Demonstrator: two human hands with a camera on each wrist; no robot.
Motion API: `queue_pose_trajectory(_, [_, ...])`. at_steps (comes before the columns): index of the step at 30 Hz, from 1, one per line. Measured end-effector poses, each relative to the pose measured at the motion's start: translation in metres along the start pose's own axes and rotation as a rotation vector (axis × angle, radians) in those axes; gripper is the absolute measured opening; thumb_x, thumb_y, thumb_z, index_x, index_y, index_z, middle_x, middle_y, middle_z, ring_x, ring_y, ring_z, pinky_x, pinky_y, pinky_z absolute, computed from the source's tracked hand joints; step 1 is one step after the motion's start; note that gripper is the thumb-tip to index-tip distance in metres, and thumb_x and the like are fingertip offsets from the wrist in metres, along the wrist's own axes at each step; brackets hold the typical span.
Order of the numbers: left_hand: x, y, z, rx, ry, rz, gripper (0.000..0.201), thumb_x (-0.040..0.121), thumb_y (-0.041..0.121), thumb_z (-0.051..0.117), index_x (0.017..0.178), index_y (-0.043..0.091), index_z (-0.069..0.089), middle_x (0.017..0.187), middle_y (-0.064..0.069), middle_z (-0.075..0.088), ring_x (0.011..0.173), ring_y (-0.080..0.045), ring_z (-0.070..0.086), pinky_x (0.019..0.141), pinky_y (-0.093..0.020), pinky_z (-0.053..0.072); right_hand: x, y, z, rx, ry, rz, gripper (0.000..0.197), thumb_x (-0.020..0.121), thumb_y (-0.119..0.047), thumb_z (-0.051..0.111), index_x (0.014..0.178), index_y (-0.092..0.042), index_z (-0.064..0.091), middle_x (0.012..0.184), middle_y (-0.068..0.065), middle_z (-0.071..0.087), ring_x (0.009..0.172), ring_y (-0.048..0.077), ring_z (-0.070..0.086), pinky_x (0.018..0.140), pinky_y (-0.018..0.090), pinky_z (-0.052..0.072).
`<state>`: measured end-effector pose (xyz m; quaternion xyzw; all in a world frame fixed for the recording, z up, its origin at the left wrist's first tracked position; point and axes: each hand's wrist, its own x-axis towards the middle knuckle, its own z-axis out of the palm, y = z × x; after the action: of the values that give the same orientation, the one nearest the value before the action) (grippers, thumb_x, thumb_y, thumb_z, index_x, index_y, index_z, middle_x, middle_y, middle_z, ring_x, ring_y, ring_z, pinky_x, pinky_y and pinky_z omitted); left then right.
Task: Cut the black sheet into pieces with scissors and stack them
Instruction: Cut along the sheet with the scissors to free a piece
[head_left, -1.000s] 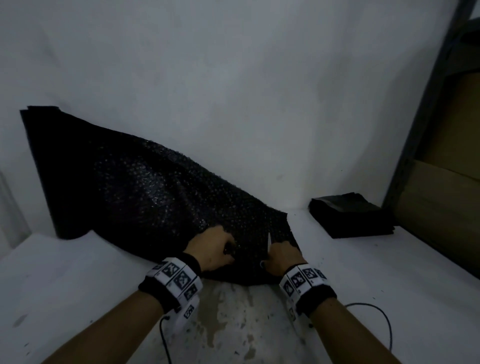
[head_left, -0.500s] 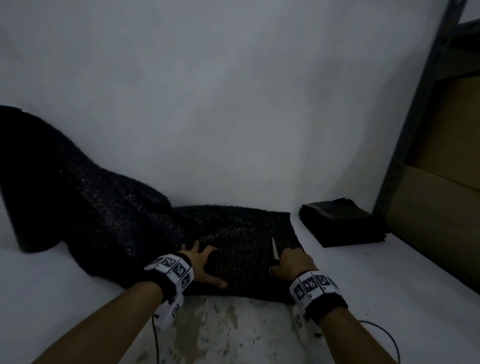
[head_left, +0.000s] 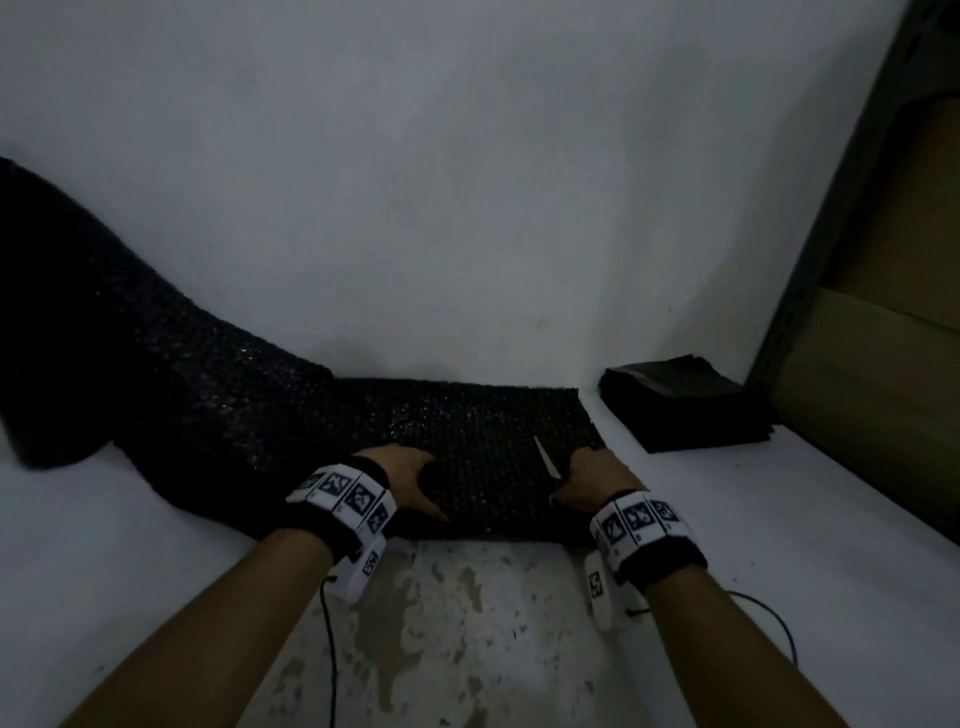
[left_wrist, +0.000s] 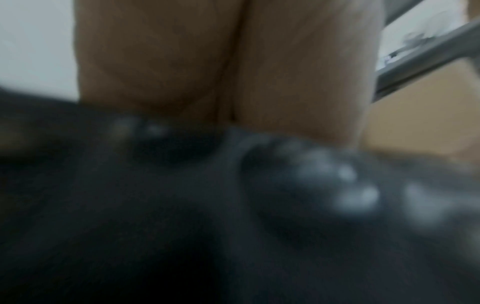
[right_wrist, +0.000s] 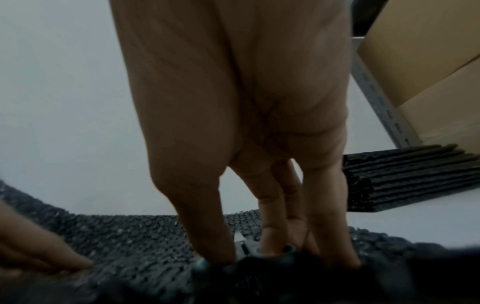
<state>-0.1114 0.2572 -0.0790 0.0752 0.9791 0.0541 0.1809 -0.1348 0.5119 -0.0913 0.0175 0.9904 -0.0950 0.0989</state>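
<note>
Flattened now, the bubbled black plastic sheet (head_left: 483, 441) lies spread across the white counter (head_left: 779, 519), where a second ago its right end rose in a ridge under both hands. Left hand (head_left: 402, 475) presses down on the sheet near its front edge, fingers splayed and straight, thumb pointing right along the edge. Right hand (head_left: 589, 480) is curled around the dark-handled scissors (head_left: 545, 460), the pale blade tip slanting up and away over the sheet; the right wrist view shows fingers through the handle loops. Whether the blades are parted, I cannot tell. To the left the sheet climbs in a heap against the white wall (head_left: 467, 182). Off the sheet's right edge there's a bare strip of counter, then the stack of cut black pieces (head_left: 685, 410), well apart. Beyond that stands a grey metal shelf upright (head_left: 831, 234) with brown cardboard boxes (head_left: 883, 364). Both wrists wear white bands with black square markers; no readable writing.
</note>
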Motion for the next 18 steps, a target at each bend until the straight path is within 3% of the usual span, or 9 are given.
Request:
queue_pose_trajectory(4, [-0.006, 0.009, 0.003, -0.022, 0.046, 0.095, 0.088, 0.075, 0.064, 0.075, 0.147, 0.023, 0.045, 0.149, 0.000, 0.046, 0.134, -0.023, 0.045, 0.112, -0.033, 0.038, -0.004, -0.004, 0.000, -0.014, 0.002, 0.002, 0.037, 0.090, -0.032, 0.070, 0.111, -0.002, 0.064, 0.119, 0.016, 0.064, 0.108, 0.029, 0.063, 0.083, 0.030, 0.052])
queue_pose_trajectory(8, [-0.015, 0.019, 0.009, 0.031, -0.061, 0.130, 0.098, 0.075, 0.069, 0.071, 0.155, 0.029, 0.031, 0.160, 0.001, 0.028, 0.144, -0.024, 0.033, 0.117, -0.037, 0.031, -0.010, -0.004, -0.005, 0.028, 0.023, -0.008, 0.025, 0.093, -0.028, 0.067, 0.099, -0.004, 0.063, 0.115, 0.017, 0.066, 0.104, 0.029, 0.065, 0.075, 0.027, 0.049])
queue_pose_trajectory(11, [-0.018, 0.022, 0.011, 0.067, -0.084, 0.110, 0.103, 0.076, 0.070, 0.070, 0.158, 0.028, 0.022, 0.163, -0.004, 0.023, 0.144, -0.027, 0.032, 0.116, -0.039, 0.033, -0.018, 0.004, -0.013, 0.154, 0.060, 0.001, 0.040, 0.094, -0.033, 0.064, 0.114, 0.001, 0.063, 0.118, 0.016, 0.064, 0.110, 0.031, 0.061, 0.078, 0.026, 0.046])
queue_pose_trajectory(12, [-0.019, 0.022, 0.011, 0.068, -0.086, 0.103, 0.104, 0.076, 0.070, 0.069, 0.158, 0.027, 0.021, 0.162, -0.005, 0.024, 0.143, -0.028, 0.033, 0.115, -0.039, 0.034, -0.022, 0.006, -0.015, 0.197, 0.083, -0.001, 0.041, 0.094, -0.035, 0.064, 0.113, 0.001, 0.063, 0.115, 0.017, 0.063, 0.111, 0.031, 0.061, 0.081, 0.026, 0.047])
queue_pose_trajectory(14, [-0.021, 0.025, 0.013, 0.065, -0.088, 0.093, 0.104, 0.078, 0.069, 0.067, 0.159, 0.026, 0.019, 0.161, -0.007, 0.026, 0.142, -0.028, 0.035, 0.115, -0.040, 0.035, -0.027, 0.010, -0.017, 0.268, 0.138, -0.027, 0.035, 0.091, -0.038, 0.068, 0.093, -0.004, 0.064, 0.100, 0.016, 0.064, 0.104, 0.032, 0.063, 0.079, 0.028, 0.048])
queue_pose_trajectory(16, [-0.022, 0.027, 0.013, 0.056, -0.092, 0.086, 0.104, 0.079, 0.069, 0.066, 0.159, 0.024, 0.017, 0.161, -0.008, 0.026, 0.142, -0.029, 0.035, 0.114, -0.040, 0.036, -0.032, 0.009, -0.018, 0.335, 0.171, -0.036, 0.040, 0.088, -0.040, 0.072, 0.070, -0.007, 0.059, 0.076, 0.009, 0.061, 0.081, 0.025, 0.064, 0.062, 0.025, 0.045])
queue_pose_trajectory(18, [-0.023, 0.029, 0.014, 0.055, -0.095, 0.087, 0.103, 0.081, 0.068, 0.065, 0.159, 0.023, 0.016, 0.161, -0.009, 0.026, 0.142, -0.029, 0.035, 0.115, -0.040, 0.035, -0.041, 0.005, -0.016, 0.422, 0.169, -0.025, 0.045, 0.085, -0.041, 0.076, 0.060, -0.009, 0.058, 0.062, 0.003, 0.056, 0.063, 0.016, 0.057, 0.050, 0.021, 0.038])
